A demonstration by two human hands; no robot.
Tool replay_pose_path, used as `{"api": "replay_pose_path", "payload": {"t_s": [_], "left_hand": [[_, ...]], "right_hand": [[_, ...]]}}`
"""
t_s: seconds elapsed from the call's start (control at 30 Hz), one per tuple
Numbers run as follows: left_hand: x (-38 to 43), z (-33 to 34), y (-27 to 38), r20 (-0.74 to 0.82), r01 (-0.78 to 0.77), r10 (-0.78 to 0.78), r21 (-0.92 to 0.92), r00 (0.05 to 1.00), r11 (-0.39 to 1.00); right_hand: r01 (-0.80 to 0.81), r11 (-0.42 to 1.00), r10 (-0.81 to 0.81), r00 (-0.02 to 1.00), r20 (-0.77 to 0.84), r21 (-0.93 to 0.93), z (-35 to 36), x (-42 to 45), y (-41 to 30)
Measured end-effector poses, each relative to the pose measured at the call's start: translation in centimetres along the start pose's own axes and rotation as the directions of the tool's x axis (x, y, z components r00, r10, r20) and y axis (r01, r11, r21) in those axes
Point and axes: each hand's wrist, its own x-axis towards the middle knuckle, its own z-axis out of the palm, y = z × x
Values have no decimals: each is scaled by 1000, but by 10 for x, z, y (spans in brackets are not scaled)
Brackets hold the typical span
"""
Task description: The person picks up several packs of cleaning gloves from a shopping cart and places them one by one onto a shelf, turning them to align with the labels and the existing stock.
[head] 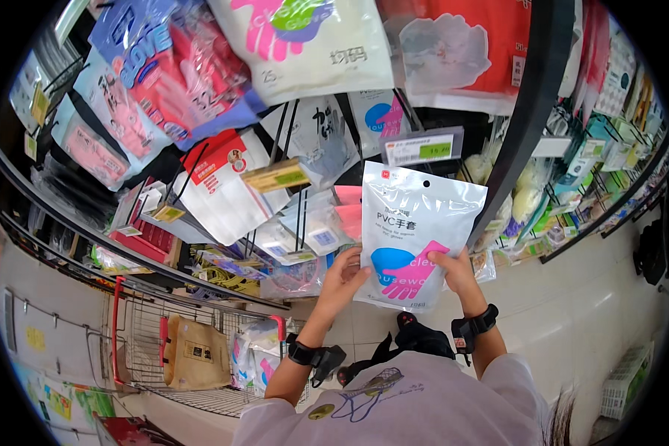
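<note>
A white plastic packet of PVC gloves [401,223], printed with a blue blob and a pink glove, is held upright in front of me. My left hand [340,281] grips its lower left edge, thumb in front. On the other side my right hand [456,273] pinches the lower right edge, with its thumb over the pink print. The fingers behind the packet are partly hidden. Just above its top edge is a price tag holder [421,148], and a similar glove packet [376,120] hangs behind that.
Hooks with bagged gloves [178,78] fill the rack ahead, beside a dark upright post [527,111]. A wire shopping cart [145,329] stands at left, holding a brown bag [198,354] and white glove packets [259,354]. A white plastic basket [627,382] is on the floor at right.
</note>
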Motion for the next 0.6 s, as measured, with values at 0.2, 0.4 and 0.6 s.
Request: {"api": "replay_pose_path", "payload": {"t_s": [0.2,0.4,0.6], "left_hand": [[27,16,15,-161,-67,74,48,984,997],[34,26,29,-228,-133,157,116,961,984],[47,25,24,-265,7,45,190,963,982]], "right_hand": [[90,996,-90,991,99,6,-7,42,-19],[141,990,-138,977,162,-3,-3,65,-32],[139,990,-143,979,144,33,-1,81,-33]]}}
